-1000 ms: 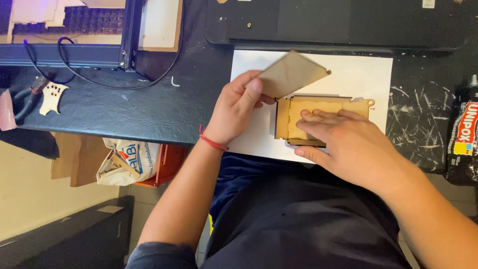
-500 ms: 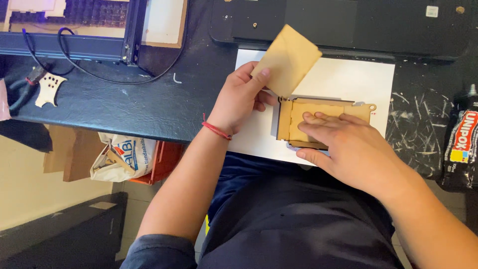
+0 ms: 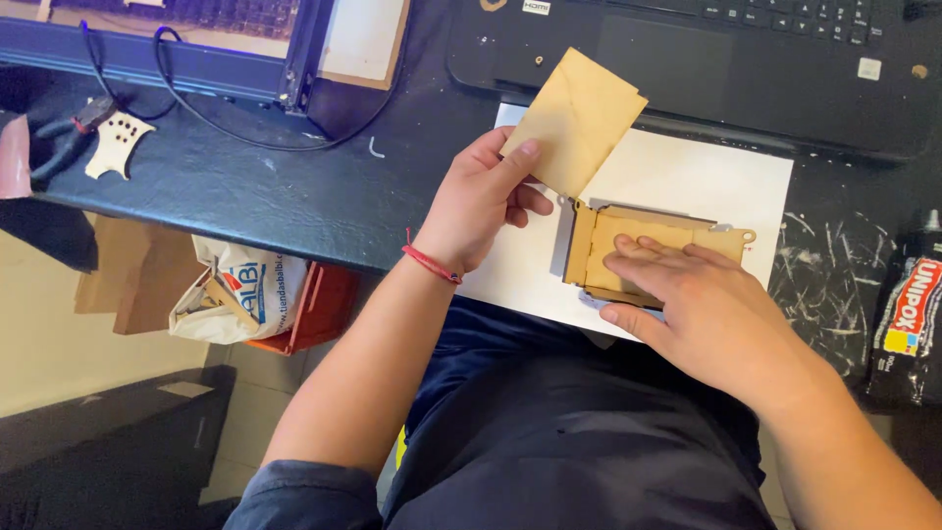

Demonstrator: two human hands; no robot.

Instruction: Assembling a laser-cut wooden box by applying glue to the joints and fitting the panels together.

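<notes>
My left hand [image 3: 478,201] grips a flat rectangular piece of thin wood [image 3: 577,120], held up above the desk with one corner between thumb and fingers. My right hand [image 3: 699,312] lies flat, fingers spread, pressing down on a small wooden box assembly [image 3: 613,238] made of thin tan panels. The assembly rests on a white sheet of paper [image 3: 706,186] on the dark desk. The raised panel hangs just up and left of the assembly, not touching it.
A black laptop [image 3: 706,54] sits behind the paper. A black glue tube [image 3: 908,314] lies at the right on the scratched desk [image 3: 255,191]. Cables [image 3: 206,108], pliers and a small wooden cut-out [image 3: 116,145] lie at the left. Bags and a red crate [image 3: 314,309] sit under the desk edge.
My left hand has lifted the flat wooden panel off the paper and tilted it up, face toward me. My right hand has stayed pressed on the box assembly.
</notes>
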